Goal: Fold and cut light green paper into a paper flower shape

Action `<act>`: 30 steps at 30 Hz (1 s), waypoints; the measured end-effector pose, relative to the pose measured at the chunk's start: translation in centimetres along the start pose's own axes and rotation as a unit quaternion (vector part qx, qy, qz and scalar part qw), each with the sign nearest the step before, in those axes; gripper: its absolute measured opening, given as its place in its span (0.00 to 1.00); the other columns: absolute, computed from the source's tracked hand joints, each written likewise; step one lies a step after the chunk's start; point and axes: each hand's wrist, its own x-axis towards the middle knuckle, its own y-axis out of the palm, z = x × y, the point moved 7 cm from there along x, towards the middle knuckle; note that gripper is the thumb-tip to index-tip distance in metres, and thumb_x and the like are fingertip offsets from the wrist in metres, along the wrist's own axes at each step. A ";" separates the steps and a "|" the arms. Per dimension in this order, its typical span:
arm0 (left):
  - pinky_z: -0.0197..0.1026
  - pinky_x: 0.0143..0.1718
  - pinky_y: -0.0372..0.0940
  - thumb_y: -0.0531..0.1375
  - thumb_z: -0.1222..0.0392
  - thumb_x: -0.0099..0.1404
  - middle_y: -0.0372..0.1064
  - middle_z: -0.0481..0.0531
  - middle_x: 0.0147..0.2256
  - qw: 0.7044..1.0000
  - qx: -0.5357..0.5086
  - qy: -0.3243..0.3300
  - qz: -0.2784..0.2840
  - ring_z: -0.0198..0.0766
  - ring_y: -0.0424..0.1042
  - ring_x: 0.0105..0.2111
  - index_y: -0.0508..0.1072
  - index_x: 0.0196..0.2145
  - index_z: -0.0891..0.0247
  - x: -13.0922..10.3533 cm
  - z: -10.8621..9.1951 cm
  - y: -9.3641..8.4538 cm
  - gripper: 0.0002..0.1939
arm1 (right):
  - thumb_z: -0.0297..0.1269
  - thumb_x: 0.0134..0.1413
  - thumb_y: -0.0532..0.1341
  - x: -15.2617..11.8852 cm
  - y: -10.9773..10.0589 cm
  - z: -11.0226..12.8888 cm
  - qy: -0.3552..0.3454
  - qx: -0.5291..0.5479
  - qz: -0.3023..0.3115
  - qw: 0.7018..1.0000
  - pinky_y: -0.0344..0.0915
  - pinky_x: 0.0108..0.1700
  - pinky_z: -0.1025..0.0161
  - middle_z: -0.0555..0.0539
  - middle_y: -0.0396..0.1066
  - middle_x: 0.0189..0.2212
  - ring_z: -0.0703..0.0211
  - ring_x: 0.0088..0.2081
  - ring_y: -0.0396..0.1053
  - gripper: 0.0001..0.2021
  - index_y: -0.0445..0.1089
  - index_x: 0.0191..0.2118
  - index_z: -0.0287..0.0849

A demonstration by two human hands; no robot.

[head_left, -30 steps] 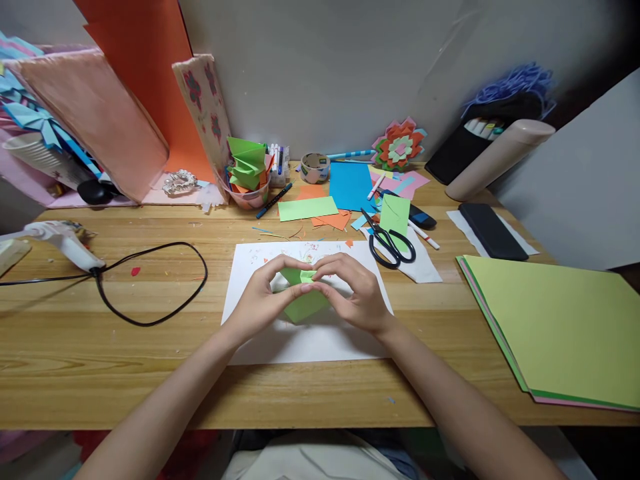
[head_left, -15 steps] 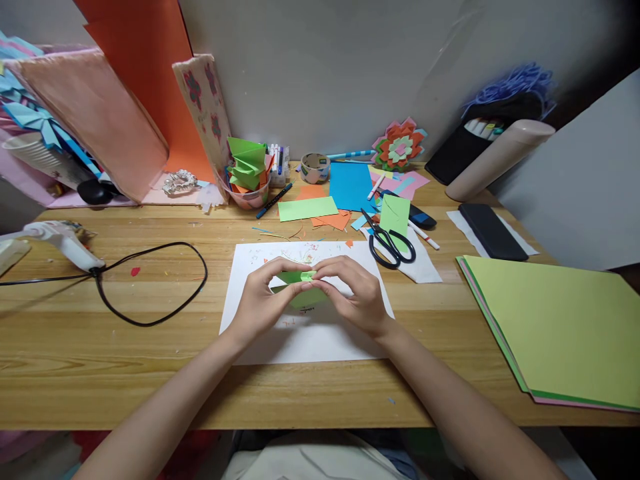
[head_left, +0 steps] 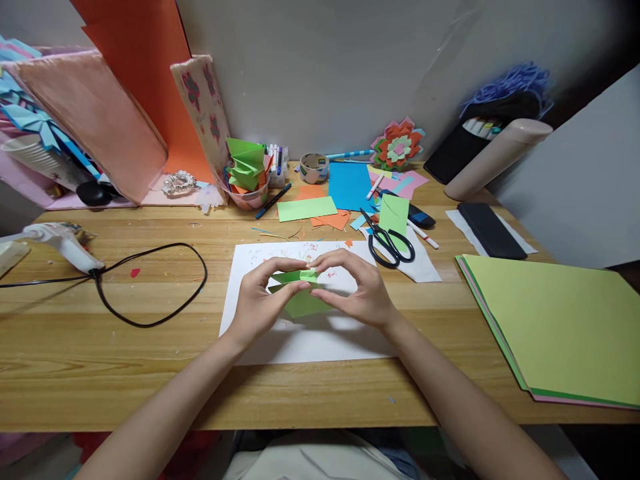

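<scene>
Between both hands is a folded piece of light green paper (head_left: 306, 303), held over a white sheet (head_left: 345, 345) with coloured marks on it. My left hand (head_left: 265, 293) is closed on the paper from the left, thumb on the near side and fingers on the far side. From the right, my right hand (head_left: 357, 287) holds the same paper with thumb and fingertips at its upper edge. The paper has several upright folded layers, and part of it is hidden behind my fingers.
Black scissors (head_left: 391, 245) lie past my right hand. A glue gun (head_left: 67, 247) and its looped black cable (head_left: 150, 325) are at the left. Coloured sheets (head_left: 555, 327) are stacked at the right. Behind stand a cup of paper pieces (head_left: 247, 193), a tape roll (head_left: 314, 168) and a paper flower (head_left: 399, 145).
The fingers and thumb of my right hand have spread a little farther apart. More of the green paper's near face now shows below the thumbs.
</scene>
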 end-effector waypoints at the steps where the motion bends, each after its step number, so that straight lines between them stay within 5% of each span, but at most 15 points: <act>1: 0.39 0.40 0.65 0.64 0.61 0.53 0.72 0.52 0.36 1.000 -0.002 -0.002 -0.007 0.39 0.70 0.38 0.74 0.37 0.60 0.0 0.0 -0.1 0.11 | 0.32 0.48 0.64 -0.1 0.1 -0.1 0.005 0.000 -0.001 1.000 0.68 0.43 0.56 0.44 0.71 0.36 0.57 0.40 0.69 0.10 0.66 0.38 0.43; 15: 0.39 0.37 0.68 0.67 0.61 0.50 0.72 0.49 0.30 0.997 -0.014 0.018 -0.069 0.37 0.71 0.33 0.72 0.30 0.62 -0.2 -0.3 -0.7 0.09 | 0.33 0.49 0.64 -0.3 -0.1 0.1 0.020 -0.034 -0.042 0.998 0.67 0.42 0.56 0.45 0.72 0.36 0.55 0.40 0.69 0.02 0.69 0.31 0.44; 30: 0.38 0.38 0.66 0.65 0.61 0.52 0.72 0.50 0.32 0.999 -0.013 0.016 -0.045 0.36 0.71 0.34 0.72 0.32 0.62 0.1 0.5 -0.3 0.08 | 0.32 0.51 0.62 -0.4 0.3 0.3 0.021 -0.085 -0.051 0.995 0.63 0.40 0.55 0.47 0.68 0.33 0.55 0.37 0.65 0.04 0.71 0.35 0.46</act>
